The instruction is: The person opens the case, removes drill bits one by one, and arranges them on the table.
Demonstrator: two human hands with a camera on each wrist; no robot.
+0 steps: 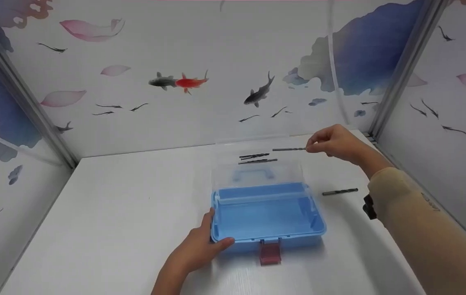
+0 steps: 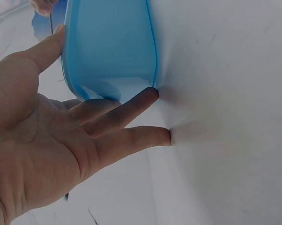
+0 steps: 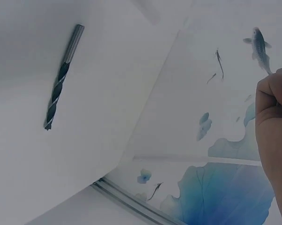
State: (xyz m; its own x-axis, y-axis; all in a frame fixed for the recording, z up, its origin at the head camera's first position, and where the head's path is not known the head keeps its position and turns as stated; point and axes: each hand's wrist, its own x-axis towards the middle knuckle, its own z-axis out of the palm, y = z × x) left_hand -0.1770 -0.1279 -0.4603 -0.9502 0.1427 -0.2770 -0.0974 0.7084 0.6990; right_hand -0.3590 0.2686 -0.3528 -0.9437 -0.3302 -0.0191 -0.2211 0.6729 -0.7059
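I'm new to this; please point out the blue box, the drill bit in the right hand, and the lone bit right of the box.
Blue box [image 1: 264, 217]: head view, middle of its inside floor.
Held drill bit [image 1: 288, 149]: head view, middle of its exposed length.
Lone bit [image 3: 63, 70]: right wrist view, near mid-length.

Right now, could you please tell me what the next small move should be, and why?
I'd probably bring the drill bit over the blue box: the right hand holds it, the clear lid is folded back, the interior looks bare, and the left hand rests against the box's corner.
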